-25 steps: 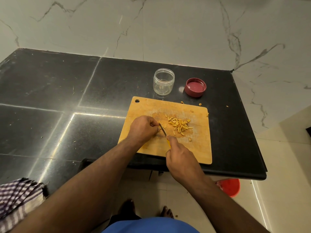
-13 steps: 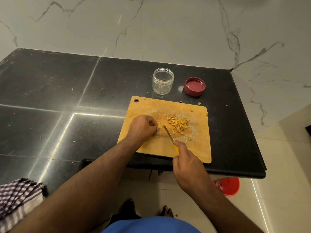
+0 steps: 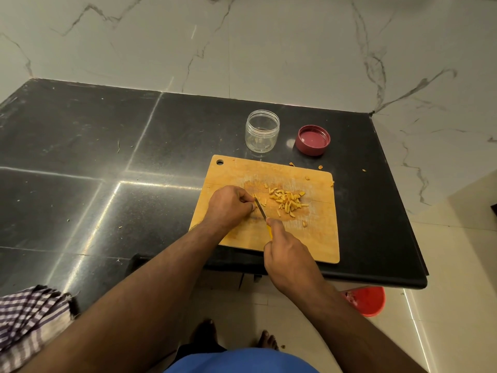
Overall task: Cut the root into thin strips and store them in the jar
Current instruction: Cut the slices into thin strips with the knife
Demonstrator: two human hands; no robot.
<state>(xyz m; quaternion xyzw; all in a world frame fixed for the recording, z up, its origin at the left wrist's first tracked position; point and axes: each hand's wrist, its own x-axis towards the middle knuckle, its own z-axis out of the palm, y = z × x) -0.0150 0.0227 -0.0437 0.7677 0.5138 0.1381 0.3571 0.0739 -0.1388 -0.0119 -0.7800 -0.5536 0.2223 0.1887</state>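
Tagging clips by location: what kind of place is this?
Most likely a home kitchen. A person cuts on a wooden cutting board on a black stone countertop against marble-look wall tiles, with an open clear jar and its red lid nearby.

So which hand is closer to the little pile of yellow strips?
The left hand, just left of the strips on the board. The right hand sits lower, nearer the board's front edge, holding the knife.
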